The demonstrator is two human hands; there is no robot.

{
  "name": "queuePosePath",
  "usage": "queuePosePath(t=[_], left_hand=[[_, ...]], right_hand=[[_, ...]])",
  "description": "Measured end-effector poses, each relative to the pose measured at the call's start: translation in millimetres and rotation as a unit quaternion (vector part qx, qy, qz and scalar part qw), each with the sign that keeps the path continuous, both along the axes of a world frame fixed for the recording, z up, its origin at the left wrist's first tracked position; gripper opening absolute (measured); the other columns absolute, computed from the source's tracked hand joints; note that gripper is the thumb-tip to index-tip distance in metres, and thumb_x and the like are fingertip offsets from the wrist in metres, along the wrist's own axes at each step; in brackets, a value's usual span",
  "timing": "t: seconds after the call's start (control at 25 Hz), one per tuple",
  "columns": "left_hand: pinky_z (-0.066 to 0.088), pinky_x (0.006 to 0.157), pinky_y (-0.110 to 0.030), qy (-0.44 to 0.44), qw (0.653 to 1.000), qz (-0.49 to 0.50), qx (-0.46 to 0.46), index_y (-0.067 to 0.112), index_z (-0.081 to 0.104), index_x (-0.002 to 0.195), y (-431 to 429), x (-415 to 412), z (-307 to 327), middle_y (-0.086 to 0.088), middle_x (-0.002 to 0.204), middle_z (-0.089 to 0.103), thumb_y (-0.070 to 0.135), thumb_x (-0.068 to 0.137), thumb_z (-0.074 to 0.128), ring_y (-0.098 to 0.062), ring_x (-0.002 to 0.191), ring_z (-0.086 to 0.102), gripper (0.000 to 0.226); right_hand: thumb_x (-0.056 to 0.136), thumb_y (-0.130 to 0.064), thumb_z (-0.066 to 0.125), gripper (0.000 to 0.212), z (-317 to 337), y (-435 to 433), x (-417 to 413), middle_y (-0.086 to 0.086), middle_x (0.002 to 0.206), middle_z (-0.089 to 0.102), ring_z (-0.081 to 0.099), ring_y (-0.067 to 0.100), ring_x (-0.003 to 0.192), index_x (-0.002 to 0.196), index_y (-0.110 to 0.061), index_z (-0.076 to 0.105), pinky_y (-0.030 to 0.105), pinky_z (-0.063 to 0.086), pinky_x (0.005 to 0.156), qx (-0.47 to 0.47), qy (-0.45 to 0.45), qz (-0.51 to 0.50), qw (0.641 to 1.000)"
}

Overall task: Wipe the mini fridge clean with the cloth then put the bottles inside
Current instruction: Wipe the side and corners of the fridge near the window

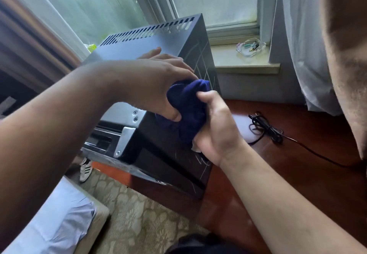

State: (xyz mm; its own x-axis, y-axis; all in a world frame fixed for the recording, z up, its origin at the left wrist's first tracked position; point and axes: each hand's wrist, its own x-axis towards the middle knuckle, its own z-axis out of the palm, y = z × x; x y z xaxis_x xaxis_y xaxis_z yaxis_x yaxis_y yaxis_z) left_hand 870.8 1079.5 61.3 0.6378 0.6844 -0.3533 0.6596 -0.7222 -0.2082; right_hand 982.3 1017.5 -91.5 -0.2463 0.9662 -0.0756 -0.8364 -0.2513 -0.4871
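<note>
- Mini fridge (158,41), black and boxy, stands on a reddish wooden surface (297,174) just beside the window sill (246,67); its vented back edge faces the glass and pale scratch-like marks show on the side panel nearest the window.
- Both hands meet over the fridge's near top corner, bunching a dark blue cloth (188,110) between them.
- Left hand (151,87) curls over the cloth from above, thumb tucked under a fold and fingers pressing down; it looks like it is gathering the fabric into a pad.
- Right hand (216,126) is clenched around the lower end of the cloth, holding it firm so the other hand can reshape it.
- Gripping it with two hands, I judge, is to ready a clean face of cloth for wiping the top or the marked side.
- A loose black cable (266,128) lies on the wood well apart from the hands, so it should not snag.
- No bottles are in sight, so loading seems some way off.
</note>
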Motion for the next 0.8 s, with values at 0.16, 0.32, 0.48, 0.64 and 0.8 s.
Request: queuePosePath(t=[0.16, 0.32, 0.48, 0.64, 0.8], left_hand=[[0.011, 0.126, -0.046, -0.06, 0.998, -0.016, -0.004, 0.052, 0.058, 0.13, -5.4, -19.8, -3.5, 0.024, 0.135, 0.056, 0.058, 0.064, 0.067, -0.007, 0.129, 0.049, 0.067], [0.038, 0.101, -0.029, -0.079, 0.995, -0.056, -0.021, 0.05, 0.063, 0.127, -17.1, -34.0, -3.0, 0.024, 0.12, 0.061, 0.051, 0.071, 0.08, -0.007, 0.109, 0.048, 0.059], [0.043, 0.089, -0.029, -0.083, 0.991, -0.101, -0.036, 0.049, 0.064, 0.127, -29.7, -50.0, -8.5, 0.023, 0.112, 0.064, 0.05, 0.074, 0.078, -0.007, 0.104, 0.049, 0.055], [0.044, 0.085, -0.029, -0.065, 0.985, -0.158, -0.01, 0.043, 0.066, 0.128, -39.9, -54.8, -5.5, 0.017, 0.111, 0.069, 0.045, 0.078, 0.076, -0.015, 0.105, 0.054, 0.052], [0.051, 0.081, -0.031, -0.069, 0.985, -0.159, -0.001, 0.039, 0.068, 0.128, -44.1, -57.5, 1.4, 0.009, 0.104, 0.072, 0.042, 0.077, 0.076, -0.017, 0.095, 0.06, 0.051]], right_hand=[[0.103, -0.024, 0.044, 0.046, -5.2, -19.8, -14.6, 0.017, 0.142, 0.065, 0.059, 0.03, 0.136, 0.146, -0.012, 0.056, 0.041, 0.052, 0.106, -0.008, -0.001, -0.038, 0.999], [0.102, -0.022, 0.05, 0.042, -8.8, -49.6, -37.3, 0.012, 0.138, 0.069, 0.064, 0.028, 0.131, 0.144, -0.018, 0.058, 0.039, 0.054, 0.104, 0.016, -0.068, -0.102, 0.992], [0.107, -0.027, 0.051, 0.039, -13.7, -78.8, -67.7, 0.009, 0.137, 0.07, 0.068, 0.028, 0.125, 0.146, -0.025, 0.054, 0.039, 0.059, 0.094, 0.018, -0.119, -0.179, 0.977], [0.099, -0.028, 0.062, 0.045, -13.9, -93.7, -91.5, 0.015, 0.133, 0.071, 0.069, 0.033, 0.123, 0.142, -0.016, 0.053, 0.046, 0.057, 0.101, -0.011, -0.115, -0.272, 0.955], [0.088, -0.038, 0.079, 0.056, -11.3, -94.5, -103.7, 0.012, 0.129, 0.073, 0.07, 0.031, 0.122, 0.136, -0.018, 0.058, 0.055, 0.051, 0.109, -0.05, -0.141, -0.332, 0.931]])
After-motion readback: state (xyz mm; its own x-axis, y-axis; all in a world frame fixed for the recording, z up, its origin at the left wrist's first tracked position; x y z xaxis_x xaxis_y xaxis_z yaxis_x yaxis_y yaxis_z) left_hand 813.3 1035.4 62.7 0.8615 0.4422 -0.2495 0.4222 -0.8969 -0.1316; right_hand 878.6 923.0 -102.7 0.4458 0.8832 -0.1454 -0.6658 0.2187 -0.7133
